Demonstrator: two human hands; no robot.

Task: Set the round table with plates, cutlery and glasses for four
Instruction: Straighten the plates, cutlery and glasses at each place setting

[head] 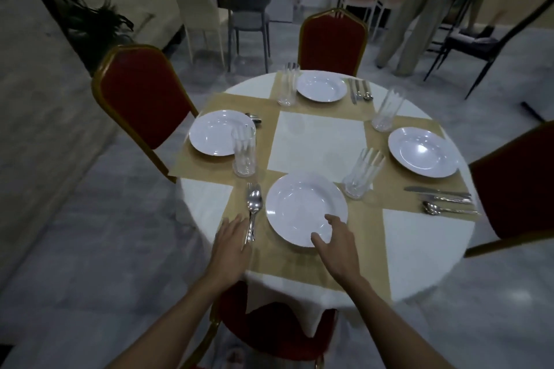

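Observation:
The round table (pixel 419 248) carries a white cloth and tan placemats. A white plate sits at each side: near plate (pixel 299 203), left plate (pixel 218 133), far plate (pixel 321 87), right plate (pixel 422 152). A clear glass stands by each: (pixel 361 174), (pixel 244 150), (pixel 287 84), (pixel 386 112). Stacked cutlery (pixel 253 212) lies left of the near plate. My left hand (pixel 232 241) lies with straight fingers beside that cutlery's handles. Over the near plate's front rim, my right hand (pixel 337 238) hovers with relaxed fingers. Neither hand holds anything.
Cutlery sets lie at the right (pixel 443 200), far (pixel 359 92) and left (pixel 254 119) places. Red chairs stand at the left (pixel 141 98), far (pixel 332 41), right (pixel 515 185) and near (pixel 278 335) sides. A person (pixel 419 8) stands at the back right.

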